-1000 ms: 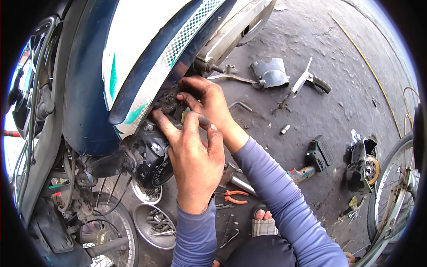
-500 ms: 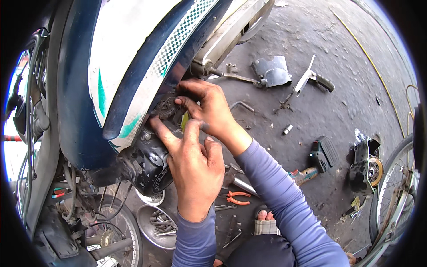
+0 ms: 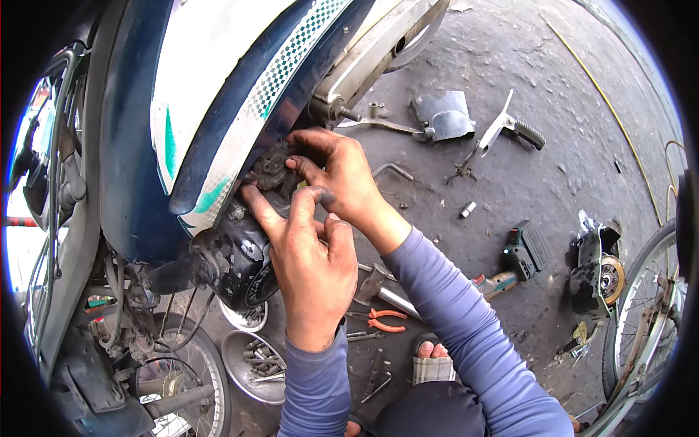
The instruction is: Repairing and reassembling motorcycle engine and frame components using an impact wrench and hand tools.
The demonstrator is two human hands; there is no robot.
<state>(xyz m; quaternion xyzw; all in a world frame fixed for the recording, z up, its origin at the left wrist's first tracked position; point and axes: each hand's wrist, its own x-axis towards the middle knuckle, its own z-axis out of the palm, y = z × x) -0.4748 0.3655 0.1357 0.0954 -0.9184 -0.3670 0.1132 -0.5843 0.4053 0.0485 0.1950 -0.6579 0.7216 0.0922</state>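
Observation:
At the motorbike's dark engine [image 3: 244, 266], a greasy toothed sprocket [image 3: 271, 172] sits below the edge of the blue and white body panel [image 3: 218, 124]. My right hand [image 3: 342, 175] is closed at its right side, thumb on the rim; the other fingertips are hidden behind the part. From below reaches my left hand [image 3: 313, 255], fingers apart, one stretched to the sprocket's lower left edge and another bent with a blackened tip. A small yellow-green piece [image 3: 301, 184] shows between the hands.
Beside the engine stands a metal bowl [image 3: 234, 357] of bolts and sockets. Orange-handled pliers [image 3: 386, 320], a hammer [image 3: 375, 284], a cordless power tool [image 3: 526, 251], a grey cover [image 3: 443, 116] and a footrest bracket [image 3: 502, 131] lie on the ground. A bicycle wheel [image 3: 641, 306] edges the right.
My left hand has shifted slightly left and up, and its bent finger has moved left. More of the sprocket shows. The right hand stays at the sprocket; the view has shifted a little.

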